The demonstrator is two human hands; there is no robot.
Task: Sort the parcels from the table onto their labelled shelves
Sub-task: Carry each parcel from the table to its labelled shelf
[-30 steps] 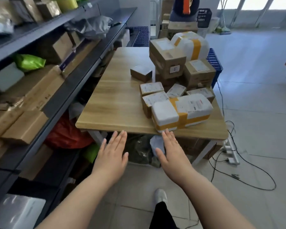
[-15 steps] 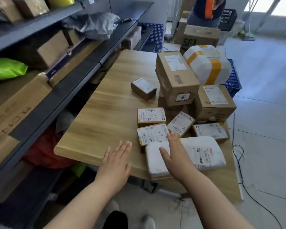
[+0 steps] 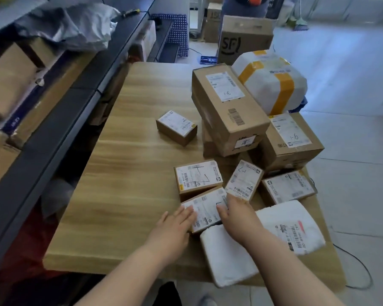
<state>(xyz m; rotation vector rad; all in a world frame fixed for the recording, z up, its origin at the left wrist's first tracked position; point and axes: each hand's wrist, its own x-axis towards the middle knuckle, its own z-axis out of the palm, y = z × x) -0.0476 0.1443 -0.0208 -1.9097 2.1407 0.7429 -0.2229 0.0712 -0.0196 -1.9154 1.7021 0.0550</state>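
Both grips have moved forward onto the small labelled box (image 3: 206, 207) near the worktop's (image 3: 119, 184) front edge. Left grip (image 3: 175, 226) is flat, fingers straight, touching its left side. Right grip (image 3: 237, 219) covers the right edge, and I can't tell if it's curled round. White padded parcel (image 3: 274, 217) sits just beside it, bigger cardboard boxes (image 3: 230, 111) stacked behind.

A parcel depot: labelled boxes (image 3: 230, 111) piled on a table (image 3: 124, 173) beside stocked shelving (image 3: 53, 120).

Both forearms extended forward, left hand (image 3: 175, 224) flat, right hand (image 3: 238, 219) palm-down, thumb spread
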